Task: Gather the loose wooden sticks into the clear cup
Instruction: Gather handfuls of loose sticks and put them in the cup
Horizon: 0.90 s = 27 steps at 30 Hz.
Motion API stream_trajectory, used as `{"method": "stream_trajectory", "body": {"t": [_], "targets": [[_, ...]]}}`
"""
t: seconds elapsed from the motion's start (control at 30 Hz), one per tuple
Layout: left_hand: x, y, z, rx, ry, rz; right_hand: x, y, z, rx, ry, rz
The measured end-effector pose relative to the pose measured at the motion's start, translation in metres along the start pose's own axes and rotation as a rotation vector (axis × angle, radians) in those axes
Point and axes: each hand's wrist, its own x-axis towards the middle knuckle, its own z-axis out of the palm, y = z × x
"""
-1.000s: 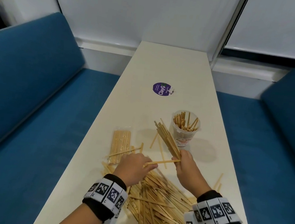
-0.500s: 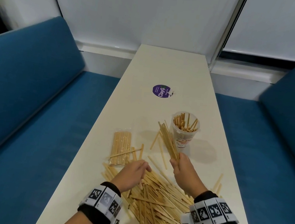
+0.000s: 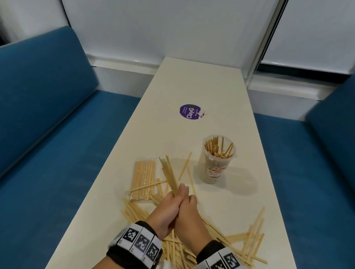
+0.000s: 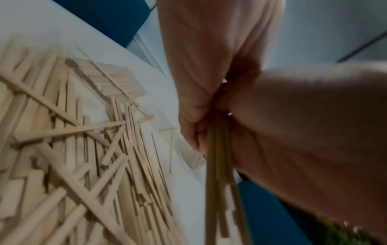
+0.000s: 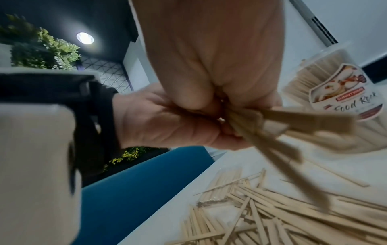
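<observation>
Both hands meet just short of the clear cup point(image 3: 216, 161), on its left-near side. L hand point(image 3: 165, 213) and R hand point(image 3: 189, 214) press together, fingers of each clenched round one bundle of wooden sticks point(image 3: 168, 174); bundle tips fan up and away, leaning left of the cup. Cup stands upright on the counter point(image 3: 202, 86), already w/ sticks inside, label facing the person. Loose sticks point(image 3: 253, 239) lie scattered nearer than the cup, under and beside the wrists. Wrapped pack of sticks point(image 3: 143, 180) lies flat, well left of the cup. Purple round sticker point(image 3: 189, 111) sits beyond the cup.
</observation>
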Motion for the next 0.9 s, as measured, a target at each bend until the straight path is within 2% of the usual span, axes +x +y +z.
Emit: {"method": "stream_trajectory", "body": {"t": [0.13,0.2,0.3,0.4,0.47,0.57,0.63,0.8,0.9], "targets": [[0.006,-0.005,-0.001,-0.002,0.105,0.044,-0.001,-0.001,-0.006,0.006,-0.105,-0.013],[0.009,-0.003,-0.003,-0.060,0.193,0.065,-0.001,-0.004,-0.010,0.139,-0.129,-0.071],[0.010,0.004,-0.006,-0.236,0.248,0.111,-0.001,-0.002,-0.015,0.381,-0.092,-0.126],[0.011,0.008,-0.008,-0.283,0.333,0.203,-0.002,-0.001,-0.019,0.665,-0.055,-0.027],[0.011,0.012,-0.008,-0.310,0.378,0.306,0.001,0.004,-0.022,0.688,0.010,0.107],[0.004,0.022,-0.004,-0.342,0.392,0.476,0.006,0.014,-0.023,0.915,-0.106,0.360],[0.000,0.025,0.000,-0.262,0.390,0.572,0.006,0.015,-0.024,1.134,-0.161,0.475],[-0.003,0.017,0.012,0.016,0.367,0.759,0.009,0.002,-0.031,1.367,-0.133,0.512],[-0.003,0.013,0.013,0.107,0.363,0.802,0.007,-0.007,-0.034,1.418,-0.143,0.479]]}}
